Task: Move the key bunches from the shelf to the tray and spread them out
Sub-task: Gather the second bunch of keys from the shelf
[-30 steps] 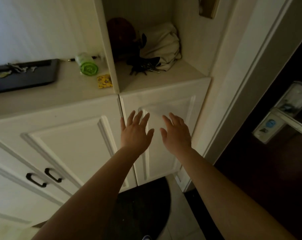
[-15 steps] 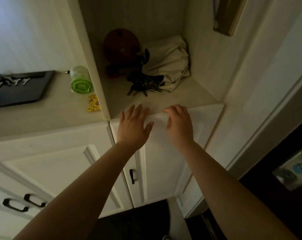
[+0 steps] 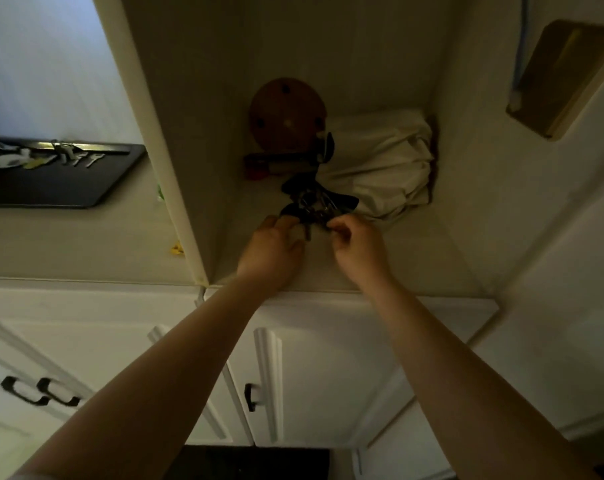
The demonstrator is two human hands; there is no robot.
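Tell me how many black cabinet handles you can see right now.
3. Two handles sit side by side at lower left, and one is on the door below the shelf, between the arms. Others may lie outside the view.

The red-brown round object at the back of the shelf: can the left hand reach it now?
Probably yes. The left hand is already inside the shelf, at the key bunch; only those keys lie before the red-brown round object.

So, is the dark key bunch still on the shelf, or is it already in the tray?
On the shelf: the key bunch lies beside the white cloth, both hands at it. The black tray sits far left.
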